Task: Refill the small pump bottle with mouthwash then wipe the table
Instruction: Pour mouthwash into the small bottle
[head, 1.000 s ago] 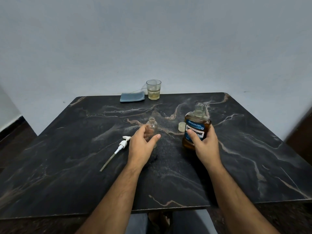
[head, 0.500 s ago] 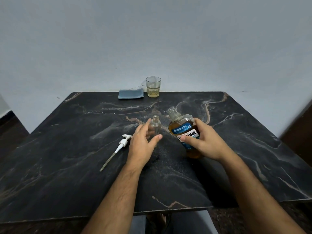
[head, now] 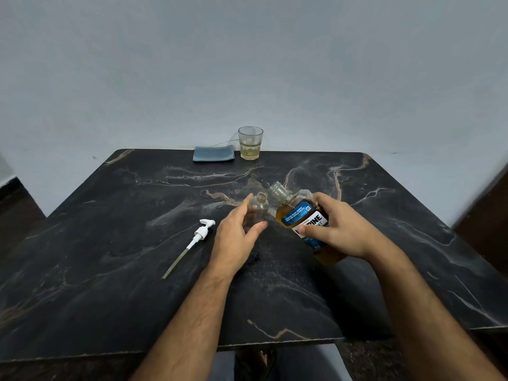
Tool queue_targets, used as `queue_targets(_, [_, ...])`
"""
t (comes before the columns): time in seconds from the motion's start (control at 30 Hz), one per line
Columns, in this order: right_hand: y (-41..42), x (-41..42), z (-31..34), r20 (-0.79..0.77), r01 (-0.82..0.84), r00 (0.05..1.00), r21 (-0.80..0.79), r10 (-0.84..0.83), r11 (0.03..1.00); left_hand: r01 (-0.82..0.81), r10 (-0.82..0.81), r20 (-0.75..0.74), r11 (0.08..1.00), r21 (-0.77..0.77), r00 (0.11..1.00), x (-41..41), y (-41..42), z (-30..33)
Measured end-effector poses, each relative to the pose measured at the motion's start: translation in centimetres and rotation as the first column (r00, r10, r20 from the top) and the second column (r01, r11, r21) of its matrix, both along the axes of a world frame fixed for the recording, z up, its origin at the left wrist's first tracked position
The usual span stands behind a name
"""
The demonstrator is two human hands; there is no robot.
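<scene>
Clear small bottle [head: 258,209] between hands.

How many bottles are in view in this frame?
2. The small clear bottle stands uncapped mid-table, held by the left hand. The mouthwash bottle is just to its right, tilted toward it in the right hand, cap off. None appears hidden.

Amber plastic mouthwash bottle [head: 302,218], white label: big black letters "...RINE", start hidden by thumb.
Blue band above: small print, unreadable.
</scene>
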State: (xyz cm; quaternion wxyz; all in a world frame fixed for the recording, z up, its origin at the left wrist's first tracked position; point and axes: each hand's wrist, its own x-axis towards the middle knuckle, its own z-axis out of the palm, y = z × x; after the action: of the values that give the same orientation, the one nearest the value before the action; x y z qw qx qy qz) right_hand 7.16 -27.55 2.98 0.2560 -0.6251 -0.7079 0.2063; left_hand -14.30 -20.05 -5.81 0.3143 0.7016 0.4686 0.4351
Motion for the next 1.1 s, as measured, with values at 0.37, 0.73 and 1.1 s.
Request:
queue_targets(0.37, [-0.6,-0.4,0.7,0.147,0.020,0.989,-0.029,-0.015,0.999,0.017,-0.016,-0.011,1.000,0.022,1.000,0.0,-0.3,0.1])
queue_targets(0.73, [-1.1,-0.1,2.0,0.170,0.018,0.985,-0.111,0.001,0.994,0.023,-0.021,-0.043,0.998,0.054,0.999,-0.1,-0.2,-0.1])
queue_targets(1.1, [-1.3,-0.3,3.0,0.191,0.030,0.982,-0.176,0.005,0.984,0.029,-0.024,-0.082,0.998,0.057,0.996,-0.1,0.1,-0.4])
